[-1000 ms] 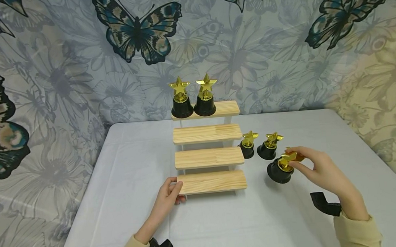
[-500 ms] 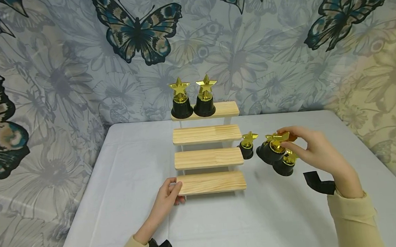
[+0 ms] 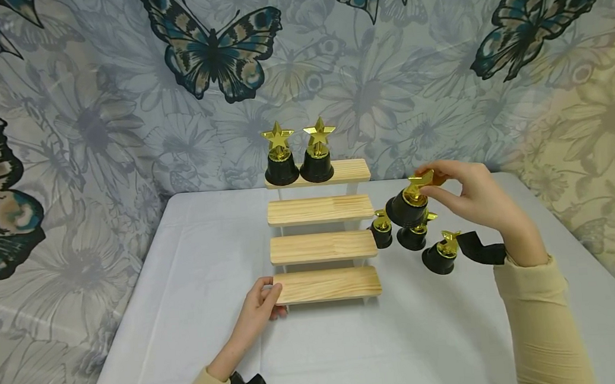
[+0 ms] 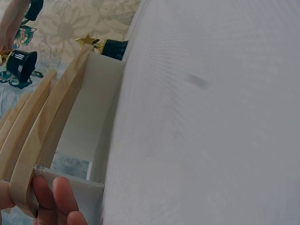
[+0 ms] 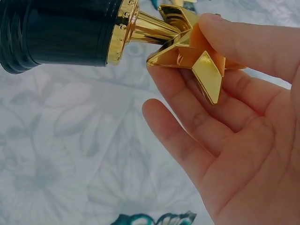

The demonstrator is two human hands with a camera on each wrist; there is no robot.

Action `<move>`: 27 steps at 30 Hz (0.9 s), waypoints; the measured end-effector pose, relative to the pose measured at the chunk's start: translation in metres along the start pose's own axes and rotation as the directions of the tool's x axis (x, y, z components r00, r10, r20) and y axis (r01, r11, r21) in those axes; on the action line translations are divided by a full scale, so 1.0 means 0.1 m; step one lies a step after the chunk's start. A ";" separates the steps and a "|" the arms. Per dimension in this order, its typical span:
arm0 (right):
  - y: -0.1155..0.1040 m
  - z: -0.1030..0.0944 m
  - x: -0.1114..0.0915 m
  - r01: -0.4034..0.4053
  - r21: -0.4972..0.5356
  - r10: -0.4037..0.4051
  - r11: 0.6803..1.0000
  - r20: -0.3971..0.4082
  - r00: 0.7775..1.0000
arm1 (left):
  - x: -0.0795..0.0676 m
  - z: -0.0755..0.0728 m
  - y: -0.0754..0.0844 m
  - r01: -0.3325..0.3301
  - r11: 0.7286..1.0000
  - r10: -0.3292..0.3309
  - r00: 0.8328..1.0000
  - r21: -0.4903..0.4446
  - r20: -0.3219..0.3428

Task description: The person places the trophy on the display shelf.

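My right hand (image 3: 465,196) pinches a star trophy (image 3: 406,207) by its gold star, thumb on one side and fingers on the other. The trophy's black base tilts down to the left, above the other trophies on the table. In the right wrist view the gold star (image 5: 187,47) sits between thumb and fingers. My left hand (image 3: 261,299) grips the left end of the lowest step of a wooden tiered stand (image 3: 327,286), thumb on top. In the left wrist view its fingers (image 4: 65,194) curl beneath the board (image 4: 56,117).
Two trophies (image 3: 280,164) stand on the stand's top step, towards its left. To the right of the stand, three more trophies (image 3: 439,257) stand on the white-covered table (image 3: 183,254). A butterfly-patterned cloth (image 3: 375,92) hangs behind.
My right hand has lifted the trophy from the table's right side and carried it away from me and slightly left. My left hand has kept its place on the stand.
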State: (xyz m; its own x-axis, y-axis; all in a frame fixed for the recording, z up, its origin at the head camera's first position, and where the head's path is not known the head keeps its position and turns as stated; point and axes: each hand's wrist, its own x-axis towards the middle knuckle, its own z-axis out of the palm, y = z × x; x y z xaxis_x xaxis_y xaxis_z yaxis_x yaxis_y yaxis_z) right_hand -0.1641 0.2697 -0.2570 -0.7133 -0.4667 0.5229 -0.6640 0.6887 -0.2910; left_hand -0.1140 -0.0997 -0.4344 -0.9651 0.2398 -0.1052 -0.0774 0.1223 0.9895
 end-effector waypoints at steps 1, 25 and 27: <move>0.00 -0.01 0.04 0.007 0.005 -0.007 1.000 -0.001 1.000 | 0.00 0.00 0.00 0.001 1.000 -0.001 1.000 -0.001 0.000; 0.03 0.04 0.71 -0.053 0.069 0.050 0.996 0.040 0.998 | 0.01 -0.02 -0.01 0.000 1.000 0.000 1.000 0.002 0.011; 0.03 0.05 0.75 -0.058 0.072 0.055 0.996 0.040 0.998 | 0.01 -0.02 -0.02 -0.002 1.000 0.002 1.000 0.002 0.013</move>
State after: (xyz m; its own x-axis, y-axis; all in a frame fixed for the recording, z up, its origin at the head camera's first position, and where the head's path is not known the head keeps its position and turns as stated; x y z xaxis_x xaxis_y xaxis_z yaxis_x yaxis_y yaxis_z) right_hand -0.2213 0.2342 -0.2226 -0.7569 -0.4499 0.4740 -0.6363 0.6726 -0.3778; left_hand -0.1150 -0.1013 -0.4358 -0.9620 0.2522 -0.1043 -0.0749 0.1235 0.9895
